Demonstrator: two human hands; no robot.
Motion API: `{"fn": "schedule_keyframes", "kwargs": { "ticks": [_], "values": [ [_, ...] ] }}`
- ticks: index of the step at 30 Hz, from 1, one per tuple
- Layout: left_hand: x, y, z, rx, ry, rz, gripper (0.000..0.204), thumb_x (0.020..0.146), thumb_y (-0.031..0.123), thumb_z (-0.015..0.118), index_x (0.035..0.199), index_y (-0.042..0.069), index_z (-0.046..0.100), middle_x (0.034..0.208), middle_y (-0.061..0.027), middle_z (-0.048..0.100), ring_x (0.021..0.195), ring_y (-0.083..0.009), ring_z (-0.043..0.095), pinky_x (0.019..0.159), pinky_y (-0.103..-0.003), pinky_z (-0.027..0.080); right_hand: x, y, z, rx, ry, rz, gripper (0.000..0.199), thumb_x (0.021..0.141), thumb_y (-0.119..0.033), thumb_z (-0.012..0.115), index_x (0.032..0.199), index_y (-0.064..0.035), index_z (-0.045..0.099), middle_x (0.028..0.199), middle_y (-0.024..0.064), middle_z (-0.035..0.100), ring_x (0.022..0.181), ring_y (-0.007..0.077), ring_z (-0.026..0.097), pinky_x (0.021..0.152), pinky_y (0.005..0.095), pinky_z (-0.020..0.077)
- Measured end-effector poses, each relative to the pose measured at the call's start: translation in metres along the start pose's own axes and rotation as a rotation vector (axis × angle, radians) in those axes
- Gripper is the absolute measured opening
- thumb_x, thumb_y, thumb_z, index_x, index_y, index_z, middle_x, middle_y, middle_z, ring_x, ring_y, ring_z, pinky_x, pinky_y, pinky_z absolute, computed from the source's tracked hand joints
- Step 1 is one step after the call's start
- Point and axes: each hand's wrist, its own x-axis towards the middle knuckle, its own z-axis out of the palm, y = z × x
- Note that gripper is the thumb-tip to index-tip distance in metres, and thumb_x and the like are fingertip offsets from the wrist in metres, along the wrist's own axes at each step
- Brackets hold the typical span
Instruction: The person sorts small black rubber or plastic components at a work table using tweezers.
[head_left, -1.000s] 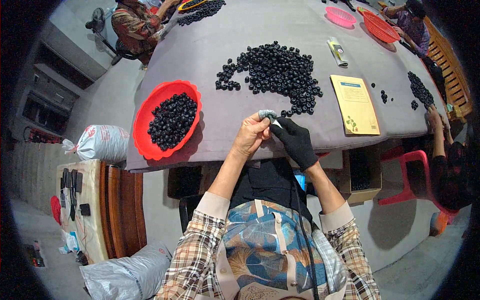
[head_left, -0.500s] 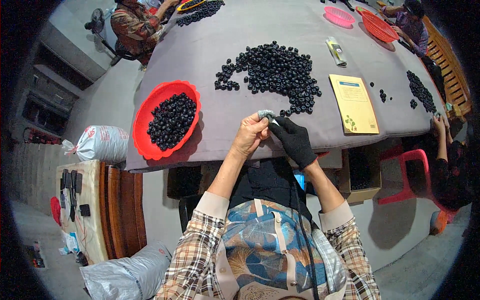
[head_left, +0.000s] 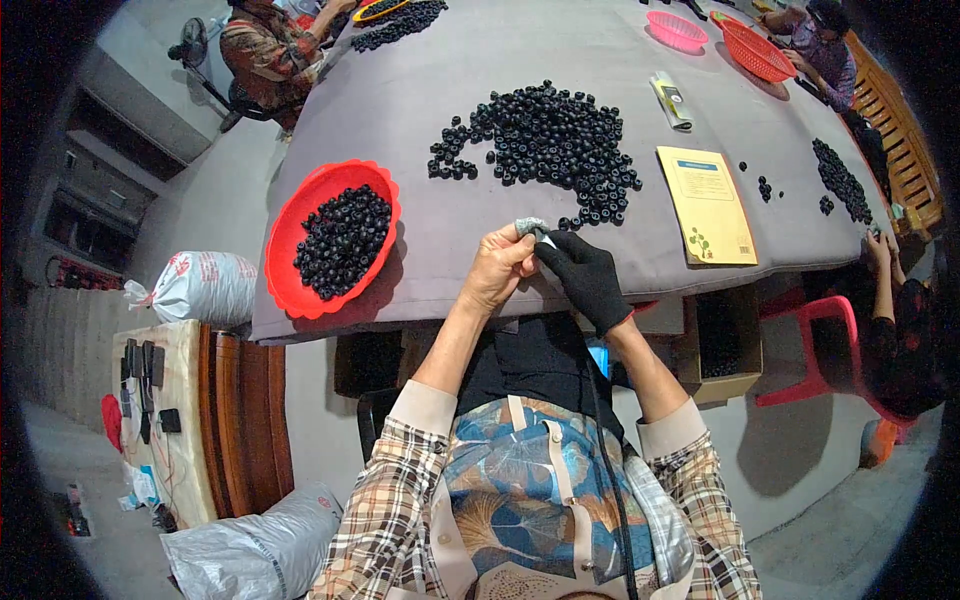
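At the near edge of a grey cloth-covered table (head_left: 500,40), a bare left hand (head_left: 497,270) and a black-gloved right hand (head_left: 585,275) pinch a small grey object (head_left: 530,227) together, between a red plastic basket of dark berries (head_left: 335,240) at left and a loose berry pile (head_left: 550,145) beyond.

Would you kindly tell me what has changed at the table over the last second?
Almost nothing visibly changed. The bare left hand and the black-gloved right hand still pinch the small grey piece between them at the table's near edge. The dark bead pile, red bowl and yellow card stayed put.
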Motion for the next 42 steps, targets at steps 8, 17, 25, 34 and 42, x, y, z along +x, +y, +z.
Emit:
{"fn": "schedule_keyframes", "kwargs": {
  "ticks": [8, 17, 25, 34, 42],
  "values": [
    [-0.001, 0.001, 0.000, 0.040, 0.016, -0.013, 0.010, 0.085, 0.006, 0.055, 0.092, 0.002, 0.060, 0.066, 0.0009, 0.057, 0.051, -0.0035, 0.050, 0.047, -0.015, 0.041, 0.001, 0.002, 0.002, 0.012, 0.000, 0.007, 0.025, 0.081, -0.006, 0.054, 0.106, -0.0074, 0.059, 0.101, 0.0086, 0.060, 0.083, 0.0211, 0.061, 0.069, 0.0277, 0.0497],
    [0.000, -0.001, -0.001, -0.036, 0.059, -0.020, 0.010, 0.085, 0.008, 0.055, 0.092, 0.003, 0.060, 0.062, 0.0011, 0.056, 0.049, -0.0039, 0.048, 0.047, -0.016, 0.040, 0.000, 0.009, 0.000, 0.172, -0.032, 0.034, 0.025, 0.084, -0.008, 0.053, 0.108, -0.0060, 0.058, 0.099, 0.0084, 0.060, 0.085, 0.0171, 0.060, 0.072, 0.0262, 0.0478],
    [0.000, 0.000, -0.001, -0.109, 0.033, -0.055, 0.011, 0.086, 0.006, 0.054, 0.095, 0.003, 0.059, 0.060, 0.0015, 0.054, 0.049, -0.0046, 0.047, 0.047, -0.017, 0.040, -0.002, 0.009, -0.001, 0.059, -0.031, -0.048, 0.022, 0.085, -0.008, 0.053, 0.106, -0.0066, 0.060, 0.099, 0.0088, 0.061, 0.088, 0.0169, 0.059, 0.075, 0.0262, 0.0470],
    [0.000, -0.001, -0.002, -0.125, 0.005, -0.046, 0.011, 0.084, 0.005, 0.055, 0.094, 0.002, 0.060, 0.069, -0.0001, 0.057, 0.051, -0.0045, 0.049, 0.048, -0.016, 0.042, -0.001, 0.011, 0.000, -0.032, -0.061, -0.036, 0.027, 0.082, -0.006, 0.054, 0.108, -0.0077, 0.058, 0.102, 0.0086, 0.060, 0.086, 0.0203, 0.061, 0.073, 0.0268, 0.0488],
    [-0.004, 0.000, -0.005, -0.070, 0.018, -0.004, 0.012, 0.084, 0.005, 0.055, 0.094, 0.001, 0.060, 0.069, -0.0022, 0.058, 0.051, -0.0072, 0.052, 0.047, -0.018, 0.043, 0.003, 0.004, 0.003, 0.020, 0.016, -0.055, 0.034, 0.075, -0.003, 0.055, 0.108, -0.0099, 0.058, 0.102, 0.0107, 0.060, 0.083, 0.0250, 0.062, 0.068, 0.0297, 0.0509]
  ]
}}
